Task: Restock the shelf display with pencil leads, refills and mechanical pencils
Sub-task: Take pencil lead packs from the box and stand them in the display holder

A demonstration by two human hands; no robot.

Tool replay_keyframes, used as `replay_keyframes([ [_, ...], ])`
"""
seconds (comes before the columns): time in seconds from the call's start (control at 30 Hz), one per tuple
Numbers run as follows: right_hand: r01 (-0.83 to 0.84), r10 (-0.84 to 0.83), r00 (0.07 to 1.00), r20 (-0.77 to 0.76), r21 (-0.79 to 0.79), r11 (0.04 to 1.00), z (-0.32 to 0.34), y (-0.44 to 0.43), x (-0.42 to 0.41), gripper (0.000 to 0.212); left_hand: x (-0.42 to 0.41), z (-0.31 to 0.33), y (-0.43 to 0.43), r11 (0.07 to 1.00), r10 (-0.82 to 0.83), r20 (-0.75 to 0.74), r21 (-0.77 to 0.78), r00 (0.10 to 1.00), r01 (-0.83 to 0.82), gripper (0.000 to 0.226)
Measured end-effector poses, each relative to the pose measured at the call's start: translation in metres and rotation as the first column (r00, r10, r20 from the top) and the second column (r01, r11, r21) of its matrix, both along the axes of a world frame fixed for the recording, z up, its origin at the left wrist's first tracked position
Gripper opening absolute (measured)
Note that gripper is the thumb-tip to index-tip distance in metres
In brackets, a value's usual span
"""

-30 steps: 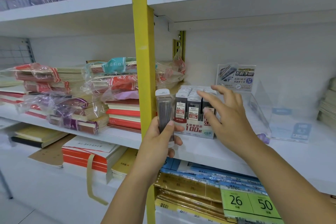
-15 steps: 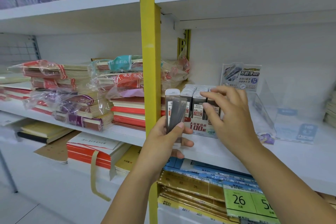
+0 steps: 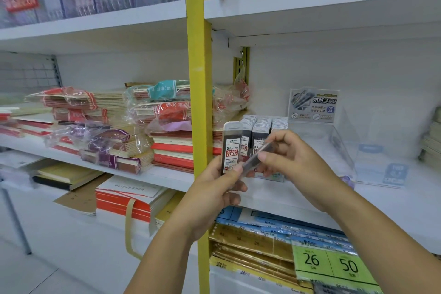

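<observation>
My left hand grips a small bundle of pencil lead cases, held upright with a red-and-white label facing me, in front of the yellow shelf post. My right hand pinches one dark lead case, tilted, at the right side of that bundle. Just behind my hands a display box of lead cases with white caps stands on the white shelf. To its right stands a clear acrylic display stand with a printed card at the back; its tray looks unfilled.
A yellow upright post divides the shelving. Stacks of wrapped notebooks fill the shelf at the left. Below lie gold and blue paper packs and green price tags. More stock sits at the far right edge.
My right hand has left the display box and come back to the bundle, now pinching one tilted case. The left hand has turned the bundle so its label faces me.
</observation>
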State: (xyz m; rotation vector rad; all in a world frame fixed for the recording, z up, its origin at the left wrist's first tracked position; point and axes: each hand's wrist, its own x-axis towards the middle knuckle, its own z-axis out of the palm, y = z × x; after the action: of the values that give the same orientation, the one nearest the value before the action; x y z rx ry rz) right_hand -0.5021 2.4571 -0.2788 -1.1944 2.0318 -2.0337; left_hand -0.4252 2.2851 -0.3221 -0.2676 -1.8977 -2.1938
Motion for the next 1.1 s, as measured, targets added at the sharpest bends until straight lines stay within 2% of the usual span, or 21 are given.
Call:
replay_keyframes([
  [0.07,0.027,-0.027,1.0,-0.002,0.029,0.999,-0.001,0.002,0.002,0.029,0.001,-0.001,0.001,1.0,0.0,0.001,0.002,1.0,0.0,0.034],
  [0.17,0.06,-0.058,0.998,-0.023,0.067,0.996,-0.001,0.006,0.002,0.011,0.002,0.002,0.003,1.0,0.008,0.009,0.009,1.0,-0.008,0.031],
  [0.23,0.046,-0.045,0.999,-0.024,0.089,0.995,-0.002,0.01,0.002,0.022,0.003,0.003,0.004,0.999,0.015,0.01,0.03,1.0,-0.015,0.034],
  [0.37,0.091,-0.087,0.995,-0.053,0.072,0.993,-0.003,0.015,0.0,0.028,0.003,0.002,0.004,0.998,0.065,0.008,-0.02,0.998,-0.064,0.02],
  [0.5,0.142,-0.138,0.989,-0.061,0.065,0.988,-0.004,0.014,0.001,0.026,0.004,0.001,0.001,0.994,0.098,0.014,-0.047,0.995,-0.097,0.041],
  [0.6,0.287,-0.21,0.937,-0.279,0.273,0.918,-0.004,0.013,0.004,0.021,0.005,0.003,-0.004,0.983,0.153,0.022,-0.106,0.988,-0.149,0.045],
  [0.73,0.261,-0.098,0.921,-0.376,0.411,0.874,0.0,0.007,0.012,0.026,0.004,0.004,-0.017,0.972,0.136,0.006,-0.197,0.991,-0.132,0.035],
  [0.77,0.219,-0.033,0.926,-0.375,0.466,0.857,0.001,0.005,0.013,0.033,0.004,0.004,-0.019,0.971,0.128,0.008,-0.205,0.992,-0.123,0.035],
  [0.83,0.076,0.119,0.955,-0.272,0.61,0.789,0.006,0.0,0.015,0.054,0.003,0.002,-0.021,0.974,0.122,0.024,-0.193,0.992,-0.115,0.034],
  [0.9,0.053,0.163,0.955,-0.247,0.685,0.727,0.014,-0.002,0.014,0.069,0.0,-0.001,-0.023,0.979,0.124,0.032,-0.165,0.992,-0.117,0.028],
  [0.97,0.186,0.068,0.924,-0.376,0.597,0.78,0.028,-0.005,0.009,0.068,-0.003,-0.003,-0.027,0.984,0.125,0.037,-0.13,0.991,-0.119,0.021],
  [1.03,0.31,-0.097,0.869,-0.486,0.381,0.871,0.044,-0.011,0.004,0.062,-0.004,-0.004,-0.032,0.985,0.126,0.037,-0.12,0.991,-0.121,0.017],
  [1.1,0.38,-0.193,0.805,-0.561,0.237,0.894,0.055,-0.02,-0.005,0.061,-0.004,-0.003,-0.036,0.982,0.141,0.025,-0.134,0.99,-0.136,0.017],
])
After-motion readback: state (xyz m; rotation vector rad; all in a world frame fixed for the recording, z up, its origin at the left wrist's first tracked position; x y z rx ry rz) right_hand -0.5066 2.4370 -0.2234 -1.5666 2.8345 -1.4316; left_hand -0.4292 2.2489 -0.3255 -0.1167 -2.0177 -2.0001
